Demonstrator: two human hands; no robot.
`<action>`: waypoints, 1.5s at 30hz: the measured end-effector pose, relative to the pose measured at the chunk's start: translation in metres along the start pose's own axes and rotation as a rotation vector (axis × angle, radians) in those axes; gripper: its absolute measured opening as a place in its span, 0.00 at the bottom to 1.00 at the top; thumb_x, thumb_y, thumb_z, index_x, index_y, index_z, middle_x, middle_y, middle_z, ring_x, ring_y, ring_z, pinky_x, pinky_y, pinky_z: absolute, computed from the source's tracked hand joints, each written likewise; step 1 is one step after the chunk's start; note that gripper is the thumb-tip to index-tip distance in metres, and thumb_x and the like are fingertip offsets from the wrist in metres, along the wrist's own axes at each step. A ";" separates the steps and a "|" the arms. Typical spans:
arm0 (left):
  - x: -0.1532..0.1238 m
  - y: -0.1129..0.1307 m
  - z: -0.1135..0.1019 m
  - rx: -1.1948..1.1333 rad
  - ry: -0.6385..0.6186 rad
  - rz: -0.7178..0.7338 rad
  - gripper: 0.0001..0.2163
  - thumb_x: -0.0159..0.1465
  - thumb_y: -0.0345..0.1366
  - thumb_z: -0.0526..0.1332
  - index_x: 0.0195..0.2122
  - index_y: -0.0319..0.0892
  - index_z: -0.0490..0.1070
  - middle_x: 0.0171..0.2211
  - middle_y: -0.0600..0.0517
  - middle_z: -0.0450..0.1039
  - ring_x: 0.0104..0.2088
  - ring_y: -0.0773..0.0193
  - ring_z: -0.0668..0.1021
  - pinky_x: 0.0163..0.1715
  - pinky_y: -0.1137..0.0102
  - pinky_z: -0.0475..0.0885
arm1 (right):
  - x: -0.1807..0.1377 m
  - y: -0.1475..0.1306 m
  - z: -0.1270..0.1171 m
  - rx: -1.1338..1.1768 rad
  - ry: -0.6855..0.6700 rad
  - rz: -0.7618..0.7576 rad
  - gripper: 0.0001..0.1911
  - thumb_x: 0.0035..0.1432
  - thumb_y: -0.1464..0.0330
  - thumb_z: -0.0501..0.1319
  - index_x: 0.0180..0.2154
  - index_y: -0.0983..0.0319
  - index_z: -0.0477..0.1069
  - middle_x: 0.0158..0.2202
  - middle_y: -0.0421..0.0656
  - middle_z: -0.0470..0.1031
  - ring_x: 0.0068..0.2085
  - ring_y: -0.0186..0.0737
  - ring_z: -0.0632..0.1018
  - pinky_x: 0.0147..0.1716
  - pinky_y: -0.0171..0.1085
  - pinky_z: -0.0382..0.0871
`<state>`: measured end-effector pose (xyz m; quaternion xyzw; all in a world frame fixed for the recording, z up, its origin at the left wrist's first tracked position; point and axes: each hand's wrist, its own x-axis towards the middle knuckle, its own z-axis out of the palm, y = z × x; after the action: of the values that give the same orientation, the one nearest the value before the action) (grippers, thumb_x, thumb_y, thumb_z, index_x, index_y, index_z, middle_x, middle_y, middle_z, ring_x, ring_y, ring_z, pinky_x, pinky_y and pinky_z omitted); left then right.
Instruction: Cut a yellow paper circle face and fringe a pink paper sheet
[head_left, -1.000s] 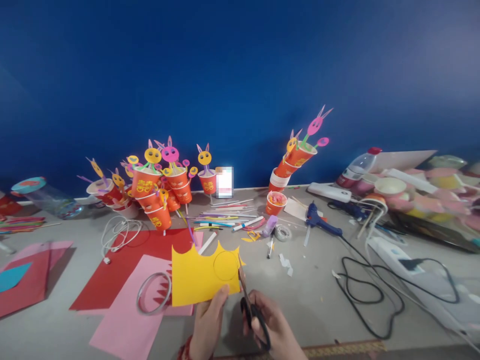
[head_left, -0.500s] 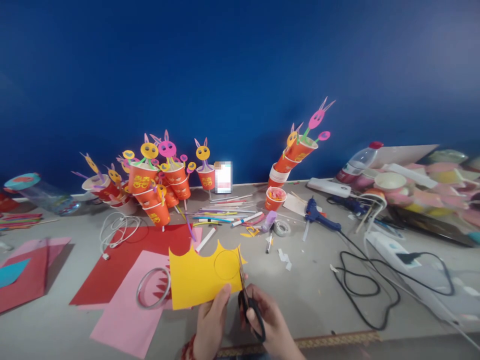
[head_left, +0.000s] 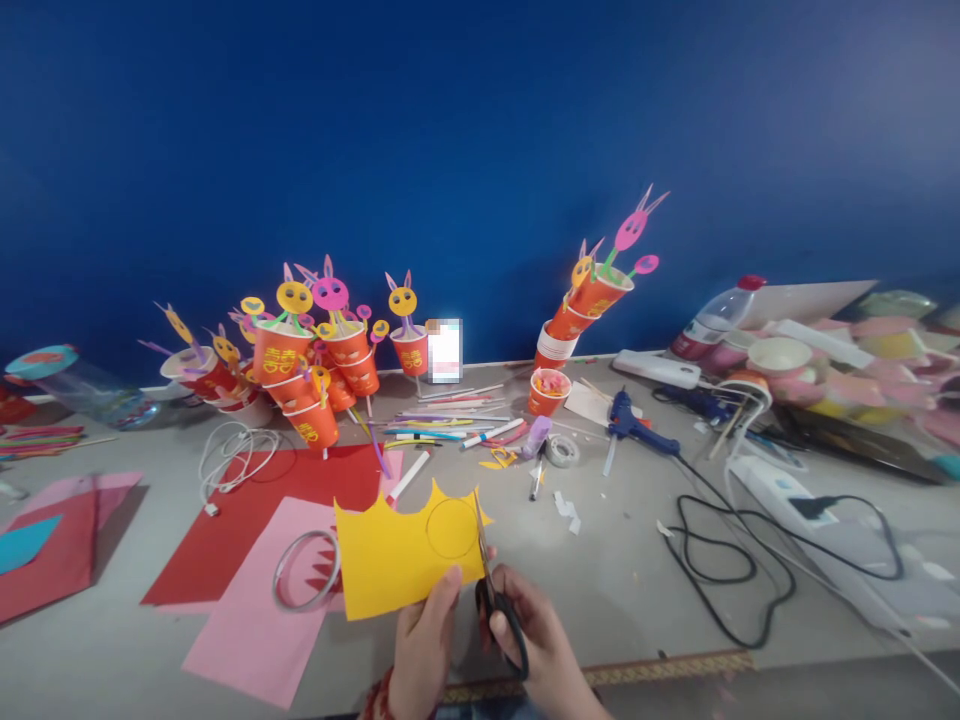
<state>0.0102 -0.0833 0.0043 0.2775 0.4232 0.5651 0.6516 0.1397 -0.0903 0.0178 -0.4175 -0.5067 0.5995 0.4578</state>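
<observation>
A sheet of yellow paper (head_left: 390,560) with a scalloped top edge is pinched in my left hand (head_left: 426,640), thumb on its face near the lower right. A circle is drawn on the paper at its right end. My right hand (head_left: 536,630) grips black-handled scissors (head_left: 513,640), fingers in the loops. Their blades point up and away along the paper's right edge, beside the drawn circle. Whether the blades are fully closed is hard to see. Below the yellow sheet lie pink paper (head_left: 255,620), red paper (head_left: 202,540) and a silvery ring (head_left: 282,590).
Orange-red paper cups (head_left: 281,350) with bunny faces stand along the back left; another cup stack (head_left: 574,320) leans at back right. Pens (head_left: 409,478), a tape roll (head_left: 562,450), a blue glue gun (head_left: 637,428), a looping black cable (head_left: 720,620) and a power strip (head_left: 787,500) lie around.
The view has shifted very slightly. Both hands, the yellow paper and the scissors keep almost the same position, with the blades still at the paper's right edge.
</observation>
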 end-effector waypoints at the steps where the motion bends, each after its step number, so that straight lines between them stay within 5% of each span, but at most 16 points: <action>1: 0.000 0.000 0.000 0.000 0.001 0.001 0.18 0.59 0.47 0.67 0.46 0.42 0.80 0.42 0.45 0.82 0.50 0.47 0.79 0.57 0.57 0.71 | 0.000 0.000 0.000 0.001 0.002 0.000 0.31 0.54 0.38 0.58 0.25 0.59 0.58 0.22 0.36 0.60 0.25 0.34 0.62 0.26 0.33 0.55; 24: -0.005 0.008 0.011 -0.186 0.074 -0.014 0.13 0.53 0.39 0.72 0.38 0.41 0.82 0.36 0.46 0.83 0.46 0.48 0.81 0.50 0.61 0.76 | -0.003 0.000 0.003 0.008 0.021 0.013 0.30 0.53 0.39 0.60 0.24 0.59 0.58 0.19 0.36 0.63 0.22 0.32 0.63 0.22 0.32 0.57; 45: -0.005 0.005 -0.006 0.041 0.037 0.039 0.11 0.58 0.46 0.66 0.34 0.45 0.82 0.39 0.46 0.82 0.48 0.48 0.80 0.53 0.59 0.74 | -0.007 0.004 0.000 -0.061 0.012 0.014 0.30 0.55 0.38 0.56 0.24 0.58 0.57 0.18 0.37 0.63 0.21 0.32 0.63 0.21 0.31 0.56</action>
<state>0.0029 -0.0876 0.0067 0.2886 0.4414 0.5739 0.6265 0.1412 -0.0976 0.0143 -0.4384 -0.5191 0.5843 0.4437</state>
